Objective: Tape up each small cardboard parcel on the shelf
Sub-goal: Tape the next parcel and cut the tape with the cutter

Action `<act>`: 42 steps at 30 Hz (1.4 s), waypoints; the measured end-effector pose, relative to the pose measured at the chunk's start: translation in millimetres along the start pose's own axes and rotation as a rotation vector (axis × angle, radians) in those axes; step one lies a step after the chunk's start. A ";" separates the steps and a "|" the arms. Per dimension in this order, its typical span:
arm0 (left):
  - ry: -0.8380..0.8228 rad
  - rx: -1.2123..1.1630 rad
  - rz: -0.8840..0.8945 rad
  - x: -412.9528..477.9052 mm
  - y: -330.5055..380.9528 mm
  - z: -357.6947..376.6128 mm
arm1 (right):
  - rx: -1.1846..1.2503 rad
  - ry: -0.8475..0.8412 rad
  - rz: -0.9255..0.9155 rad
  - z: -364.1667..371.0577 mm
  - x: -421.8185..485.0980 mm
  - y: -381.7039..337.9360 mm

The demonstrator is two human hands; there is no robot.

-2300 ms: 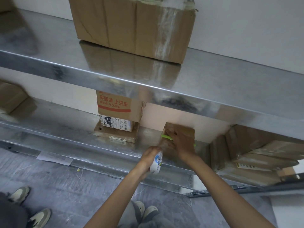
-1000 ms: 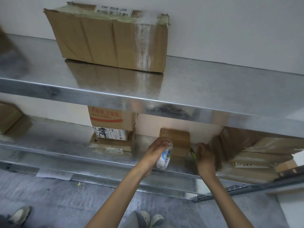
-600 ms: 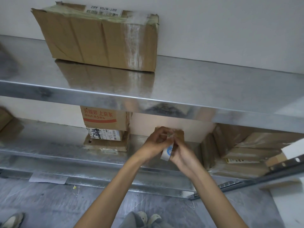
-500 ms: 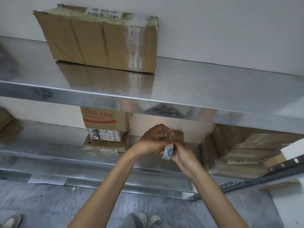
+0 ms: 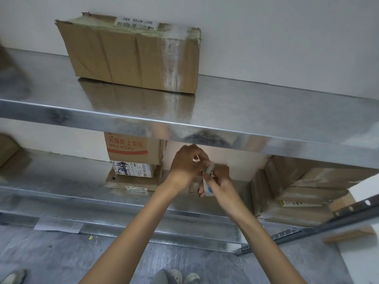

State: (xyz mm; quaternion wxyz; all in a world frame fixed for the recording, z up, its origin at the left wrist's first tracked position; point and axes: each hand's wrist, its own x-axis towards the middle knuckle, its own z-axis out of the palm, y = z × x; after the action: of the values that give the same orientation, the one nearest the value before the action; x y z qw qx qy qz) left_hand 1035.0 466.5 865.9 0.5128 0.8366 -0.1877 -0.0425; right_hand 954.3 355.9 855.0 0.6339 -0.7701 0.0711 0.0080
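Note:
On the lower metal shelf (image 5: 67, 177) stands a small brown cardboard parcel (image 5: 224, 169), mostly hidden behind my hands. Just in front of it, under the upper shelf's edge, both hands meet at a white tape roll (image 5: 208, 182) with a blue mark. My right hand (image 5: 220, 184) grips the roll from the right and below. My left hand (image 5: 187, 163) pinches the loose tape end at the roll's top. The green cutter from before is not in view.
A large taped carton (image 5: 131, 56) sits on the upper shelf (image 5: 266, 111). A stack of printed boxes (image 5: 133, 158) stands left of my hands, with more cartons (image 5: 303, 193) to the right and one at the far left (image 5: 6, 148). Paper (image 5: 57, 224) lies on the floor.
My right hand left the parcel, put the green cutter down at the right and came back to the roll. The roll passed from my left hand into my right, and my left fingers went to the tape end.

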 end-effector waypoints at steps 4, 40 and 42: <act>0.111 -0.063 -0.011 -11.6 0.4 8.6 | -0.176 0.100 -0.041 6.1 5.1 5.6; 0.182 -0.570 -0.558 -22.8 -17.2 32.7 | -0.469 0.338 -0.246 10.1 19.5 27.5; 0.139 -0.525 -0.571 -19.3 -20.4 34.8 | -0.479 0.337 -0.247 8.6 18.8 30.2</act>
State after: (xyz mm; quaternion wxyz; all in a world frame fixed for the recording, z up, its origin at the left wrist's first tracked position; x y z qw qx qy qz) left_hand 1013.5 452.3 829.3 0.6884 0.6966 0.1047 -0.1732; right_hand 970.1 356.9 821.9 0.4101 -0.8907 0.0770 -0.1804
